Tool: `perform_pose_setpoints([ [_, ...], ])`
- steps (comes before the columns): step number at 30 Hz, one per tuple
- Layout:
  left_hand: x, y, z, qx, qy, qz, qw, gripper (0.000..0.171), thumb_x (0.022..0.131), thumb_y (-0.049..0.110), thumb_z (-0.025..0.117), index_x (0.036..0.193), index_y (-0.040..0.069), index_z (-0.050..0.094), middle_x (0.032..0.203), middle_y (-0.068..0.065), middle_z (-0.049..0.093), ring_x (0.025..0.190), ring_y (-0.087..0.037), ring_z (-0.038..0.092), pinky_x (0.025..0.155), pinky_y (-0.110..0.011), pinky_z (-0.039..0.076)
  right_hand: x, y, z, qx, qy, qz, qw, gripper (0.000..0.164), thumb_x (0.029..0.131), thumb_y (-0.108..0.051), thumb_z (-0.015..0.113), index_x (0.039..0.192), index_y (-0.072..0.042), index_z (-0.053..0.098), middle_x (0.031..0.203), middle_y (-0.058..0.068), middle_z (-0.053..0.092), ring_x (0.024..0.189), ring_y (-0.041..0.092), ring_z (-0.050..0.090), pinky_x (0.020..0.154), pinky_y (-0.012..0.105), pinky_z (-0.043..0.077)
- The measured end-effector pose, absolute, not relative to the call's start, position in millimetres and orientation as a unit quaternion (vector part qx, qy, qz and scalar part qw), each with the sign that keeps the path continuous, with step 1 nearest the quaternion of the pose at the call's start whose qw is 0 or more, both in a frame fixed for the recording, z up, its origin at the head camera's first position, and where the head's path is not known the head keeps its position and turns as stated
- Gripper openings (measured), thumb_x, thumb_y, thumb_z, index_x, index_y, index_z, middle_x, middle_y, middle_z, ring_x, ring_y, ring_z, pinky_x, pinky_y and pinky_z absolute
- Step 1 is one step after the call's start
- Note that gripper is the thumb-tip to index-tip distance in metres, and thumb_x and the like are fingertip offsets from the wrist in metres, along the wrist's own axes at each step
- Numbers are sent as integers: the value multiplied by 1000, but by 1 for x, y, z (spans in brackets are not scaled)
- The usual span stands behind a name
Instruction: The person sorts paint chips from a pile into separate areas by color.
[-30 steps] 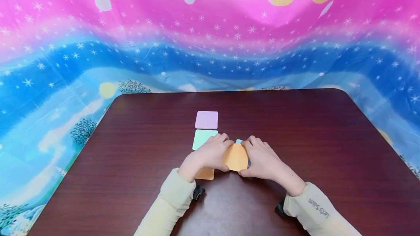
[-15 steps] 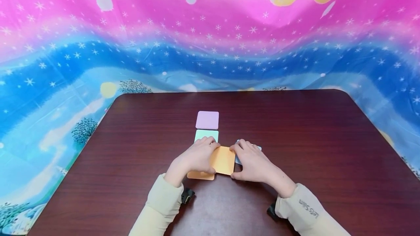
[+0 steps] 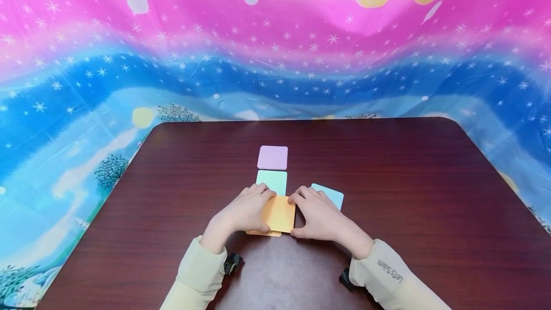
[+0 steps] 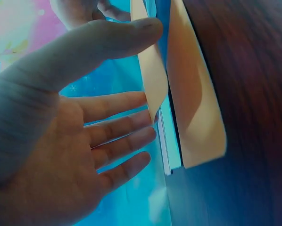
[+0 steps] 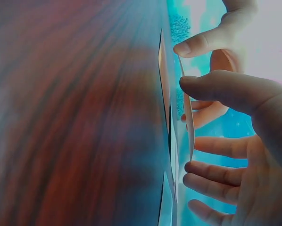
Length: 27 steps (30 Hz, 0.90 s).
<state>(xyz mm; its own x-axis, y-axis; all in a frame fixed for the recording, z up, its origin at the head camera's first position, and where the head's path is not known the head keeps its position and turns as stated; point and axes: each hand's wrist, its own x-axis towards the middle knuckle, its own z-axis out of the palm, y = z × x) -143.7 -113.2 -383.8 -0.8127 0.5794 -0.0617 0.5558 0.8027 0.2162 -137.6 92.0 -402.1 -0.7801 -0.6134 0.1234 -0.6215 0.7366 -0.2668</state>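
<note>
Both hands hold a square orange card (image 3: 281,214) with rounded corners, raised above the table. My left hand (image 3: 240,209) pinches its left side between thumb and fingers. The right hand (image 3: 320,214) pinches the opposite side the same way. Below lies another orange card (image 4: 197,103), mostly covered in the head view; the left wrist view shows a gap between the two. In the right wrist view the raised card (image 5: 190,127) is seen nearly edge-on and slightly bowed. Just beyond the hands lies a mint green card (image 3: 272,182), its near edge hidden.
A lilac card (image 3: 272,158) lies behind the green one, in a column with it. Partly under the right hand lies a pale blue card (image 3: 330,195), turned at an angle. The dark wooden table (image 3: 396,166) ends at a colourful printed cloth (image 3: 275,42).
Both hands have carried the orange card leftward, from beside the column to above the lower orange card. More of the pale blue card shows now.
</note>
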Motion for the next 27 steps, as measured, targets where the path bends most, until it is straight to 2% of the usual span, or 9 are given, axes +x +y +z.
perform_pose_setpoints([
  [11, -139, -127, -387, 285, 949, 117, 72, 67, 57, 32, 80, 115, 8, 56, 101, -2, 51, 88, -18, 44, 78, -35, 37, -136, 76, -398, 342, -930, 133, -15, 52, 61, -43, 76, 102, -17, 59, 97, -3, 49, 90, 17, 48, 77, 35, 36],
  [27, -138, -135, -392, 274, 952, 113, 76, 67, 55, 30, 81, 113, 6, 56, 99, -3, 49, 89, -20, 45, 80, -37, 38, -136, 59, -398, 346, -934, 89, -20, 48, 60, -38, 75, 98, -16, 58, 90, -1, 46, 85, 17, 45, 77, 36, 36],
])
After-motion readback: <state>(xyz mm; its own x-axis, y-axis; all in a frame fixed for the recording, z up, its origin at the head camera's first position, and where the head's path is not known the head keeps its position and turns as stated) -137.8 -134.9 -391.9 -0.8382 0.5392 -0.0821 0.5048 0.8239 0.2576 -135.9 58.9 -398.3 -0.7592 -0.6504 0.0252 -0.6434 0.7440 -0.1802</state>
